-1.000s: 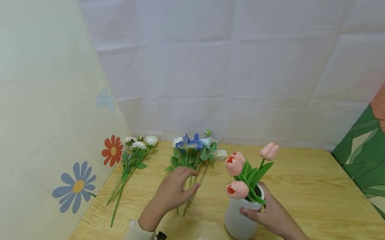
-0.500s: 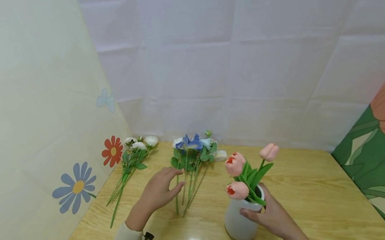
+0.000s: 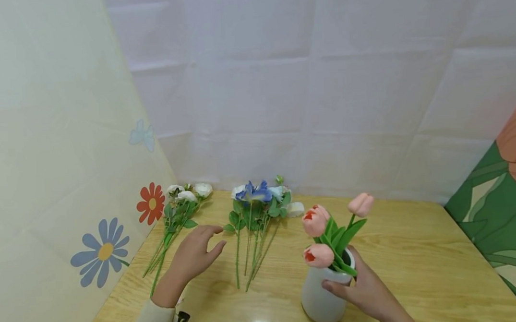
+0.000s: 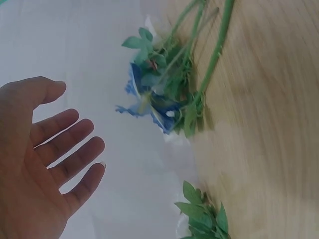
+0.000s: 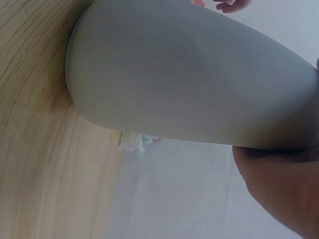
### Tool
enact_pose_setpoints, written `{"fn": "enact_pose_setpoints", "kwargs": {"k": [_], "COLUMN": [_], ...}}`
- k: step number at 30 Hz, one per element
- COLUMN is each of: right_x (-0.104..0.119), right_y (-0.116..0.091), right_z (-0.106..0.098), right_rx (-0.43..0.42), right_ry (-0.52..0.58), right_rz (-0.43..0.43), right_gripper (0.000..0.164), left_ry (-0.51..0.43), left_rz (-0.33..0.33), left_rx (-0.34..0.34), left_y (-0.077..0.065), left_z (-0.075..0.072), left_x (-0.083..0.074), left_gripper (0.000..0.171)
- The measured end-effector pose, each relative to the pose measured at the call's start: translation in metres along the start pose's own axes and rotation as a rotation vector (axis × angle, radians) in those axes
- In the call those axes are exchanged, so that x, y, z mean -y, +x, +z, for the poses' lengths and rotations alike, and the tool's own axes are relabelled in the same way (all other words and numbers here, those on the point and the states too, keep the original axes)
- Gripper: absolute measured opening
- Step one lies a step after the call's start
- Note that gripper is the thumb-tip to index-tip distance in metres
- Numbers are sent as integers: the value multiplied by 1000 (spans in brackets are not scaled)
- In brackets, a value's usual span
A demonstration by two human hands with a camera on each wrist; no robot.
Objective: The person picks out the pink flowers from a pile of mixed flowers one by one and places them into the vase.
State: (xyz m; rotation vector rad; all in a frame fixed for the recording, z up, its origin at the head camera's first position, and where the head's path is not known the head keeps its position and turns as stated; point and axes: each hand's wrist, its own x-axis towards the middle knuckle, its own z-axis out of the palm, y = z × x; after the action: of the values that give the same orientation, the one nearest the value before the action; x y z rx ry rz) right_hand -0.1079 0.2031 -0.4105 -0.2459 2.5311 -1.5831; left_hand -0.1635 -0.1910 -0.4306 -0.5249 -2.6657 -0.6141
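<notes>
A white vase [image 3: 322,300] stands on the table at the right, several pink tulips [image 3: 318,255] with green leaves rising from its mouth. My right hand [image 3: 367,290] grips the vase near its neck, thumb in front; in the right wrist view the vase [image 5: 189,74] fills most of the frame. My left hand [image 3: 195,255] hovers over the table with its fingers spread loosely and nothing in them. It is between the white flowers [image 3: 186,195] on the left and the bunch with a blue flower [image 3: 254,192] in the middle. The left wrist view shows its palm and parted fingers [image 4: 75,139].
Green stems [image 3: 238,262] of the middle bunch point toward the table's front. A pale backdrop [image 3: 255,94] closes off the table's [image 3: 418,259] back. Printed cloth panels with flowers stand at the left [image 3: 46,165] and right [image 3: 502,208].
My left hand has moved left, away from the stems of the middle bunch and toward the white flowers. The right hand and the vase have stayed in place.
</notes>
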Motion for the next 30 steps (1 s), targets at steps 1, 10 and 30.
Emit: {"fn": "enact_pose_setpoints", "kwargs": {"k": [1, 10, 30], "right_x": [0, 0, 0], "right_y": [0, 0, -1], "right_z": [0, 0, 0], "right_rx": [0, 7, 7], "right_ry": [-1, -3, -6], "right_rz": [2, 15, 9], "right_gripper": [86, 87, 87], "left_ry": [13, 41, 90], "left_rz": [-3, -77, -384], "left_rx": [-8, -42, 27], "left_y": [-1, -6, -15], "left_z": [0, 2, -3], "left_x": [3, 30, 75], "left_gripper": [34, 29, 32]}}
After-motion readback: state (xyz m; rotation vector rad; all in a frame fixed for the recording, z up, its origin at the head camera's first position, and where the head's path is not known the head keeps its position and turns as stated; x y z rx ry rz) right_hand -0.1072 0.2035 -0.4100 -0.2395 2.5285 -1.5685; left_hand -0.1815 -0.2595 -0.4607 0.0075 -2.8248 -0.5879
